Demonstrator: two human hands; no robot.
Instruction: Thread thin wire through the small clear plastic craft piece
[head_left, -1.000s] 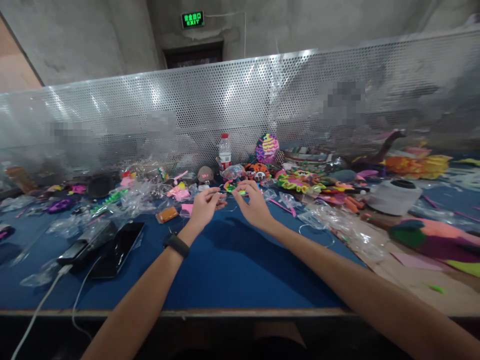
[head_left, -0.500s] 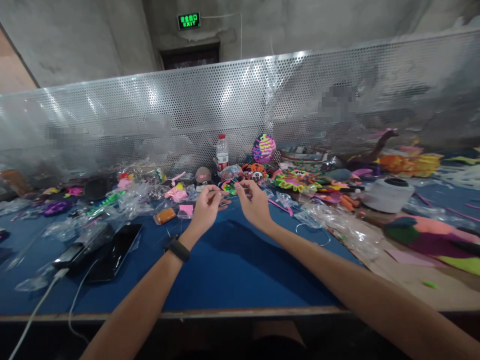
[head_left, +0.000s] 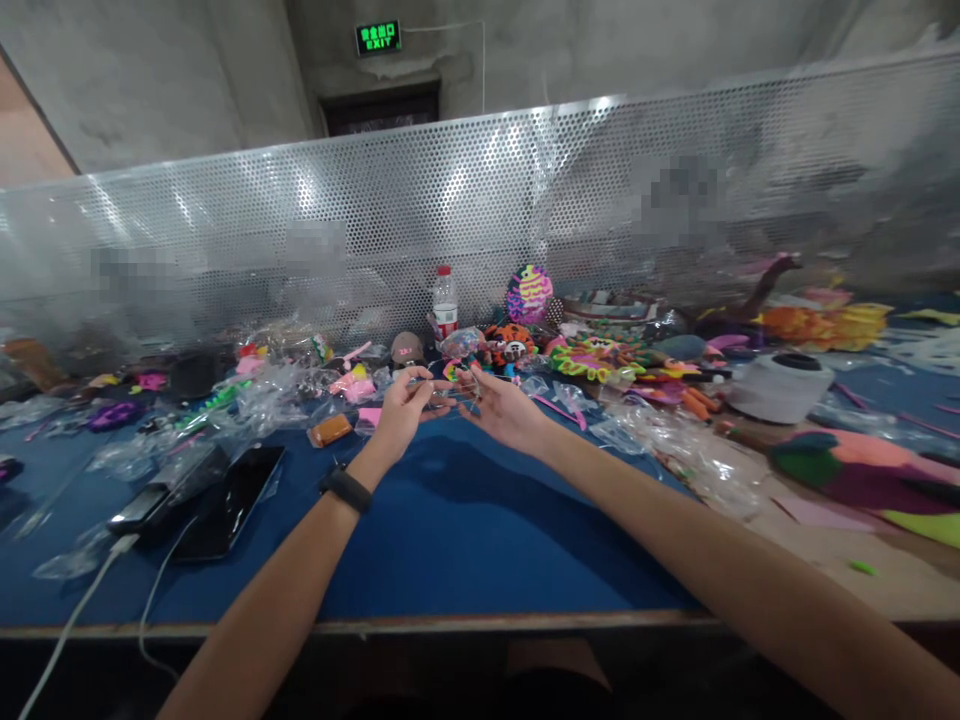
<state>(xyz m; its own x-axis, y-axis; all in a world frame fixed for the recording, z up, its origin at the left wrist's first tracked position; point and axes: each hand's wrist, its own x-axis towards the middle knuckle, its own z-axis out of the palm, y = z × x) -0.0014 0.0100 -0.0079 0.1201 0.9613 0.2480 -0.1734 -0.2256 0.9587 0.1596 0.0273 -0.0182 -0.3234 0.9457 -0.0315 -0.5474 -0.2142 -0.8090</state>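
My left hand (head_left: 403, 412), with a dark band on the wrist, is raised above the blue table, its thumb and index finger pinched together. Facing it on the right, my right hand (head_left: 504, 408) pinches in the same way, fingertips close to those of the left. Between them runs a thin, pale wire-like strand (head_left: 448, 388), faint and partly hidden by the fingers; its exact kind is hard to make out. Behind the fingertips lie colourful clay-like pieces, among them an orange and black figure (head_left: 511, 342).
A water bottle (head_left: 445, 303) stands by the perforated metal screen (head_left: 390, 210). At left lie a phone (head_left: 232, 505) and a cabled device (head_left: 140, 508). Orange clay (head_left: 331, 431) is near my left hand. Plastic wrapping (head_left: 697, 455), a white tub (head_left: 780, 388) and a multicoloured model (head_left: 855, 465) are at right.
My hands have shifted slightly left, and the right hand has turned so more of its fingers show. The strand loop seen by my right forearm earlier is no longer visible there.
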